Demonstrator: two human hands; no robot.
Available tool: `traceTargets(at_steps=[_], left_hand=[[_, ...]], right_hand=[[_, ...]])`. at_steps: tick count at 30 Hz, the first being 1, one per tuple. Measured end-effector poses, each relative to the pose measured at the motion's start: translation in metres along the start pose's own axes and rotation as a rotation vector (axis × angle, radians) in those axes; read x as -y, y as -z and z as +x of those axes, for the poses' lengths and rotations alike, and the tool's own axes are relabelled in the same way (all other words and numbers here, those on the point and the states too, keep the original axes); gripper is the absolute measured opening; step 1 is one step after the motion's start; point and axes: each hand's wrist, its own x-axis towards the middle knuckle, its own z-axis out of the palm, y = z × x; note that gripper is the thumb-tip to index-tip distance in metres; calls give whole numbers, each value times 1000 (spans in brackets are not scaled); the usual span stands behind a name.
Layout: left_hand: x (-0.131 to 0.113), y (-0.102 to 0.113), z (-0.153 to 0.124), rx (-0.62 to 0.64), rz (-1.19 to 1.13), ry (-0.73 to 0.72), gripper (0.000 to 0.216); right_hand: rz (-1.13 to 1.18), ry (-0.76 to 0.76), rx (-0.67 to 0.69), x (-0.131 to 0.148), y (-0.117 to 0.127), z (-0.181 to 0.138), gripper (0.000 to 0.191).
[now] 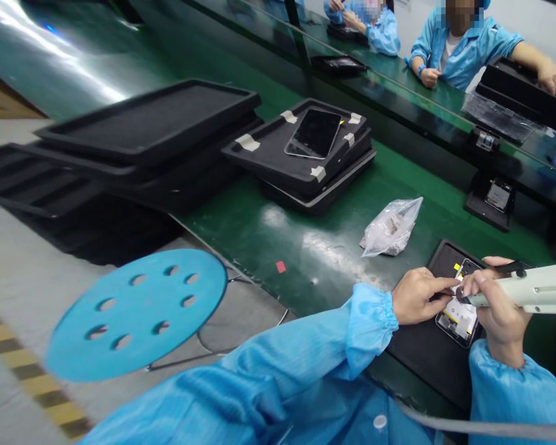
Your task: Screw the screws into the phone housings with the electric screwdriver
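My right hand (495,309) is wrapped round a pale electric screwdriver (528,290) that points left, its tip down on an opened phone (461,312). The phone lies in a black tray (426,352) at the near edge of the green bench. My left hand (419,295) rests on the phone's left side, fingers pinched together at the screwdriver tip; whether they hold anything there is too small to see. Both arms wear light blue sleeves.
A clear bag of small parts (391,228) lies behind the tray. Further left stand stacked black trays (269,148) with a phone (314,133) on top, and larger empty trays (148,123). A blue round stool (136,312) stands below the bench. People in blue coats (467,49) work opposite.
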Motion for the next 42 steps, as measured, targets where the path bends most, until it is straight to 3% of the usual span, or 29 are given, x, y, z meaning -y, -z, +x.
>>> traceTargets(at_steps=[13, 26, 29, 33, 35, 36, 38, 42], left_hand=[[0, -1, 1, 51, 24, 25, 38], [-3, 0, 1, -59, 17, -1, 38], [-8, 4, 3, -187, 26, -90, 35], [-17, 37, 8, -608, 132, -276, 15], [-15, 64, 10, -786, 289, -236, 11], [-12, 77, 11, -815, 376, -173, 9], [0, 97, 11, -719, 506, -5, 8], [30, 107, 9, -201, 547, 294, 12]], right_hand=[[-30, 38, 14, -2, 1, 1, 27], [-35, 14, 28, -2, -1, 4, 28], [-49, 61, 5, 0, 0, 16, 28], [-31, 136, -119, -9, 5, 41, 27], [-15, 142, -177, -18, 8, 53, 28], [-8, 137, -198, -23, 9, 58, 28], [-3, 121, -226, -31, 11, 64, 27], [-15, 96, -251, -42, 12, 69, 26]])
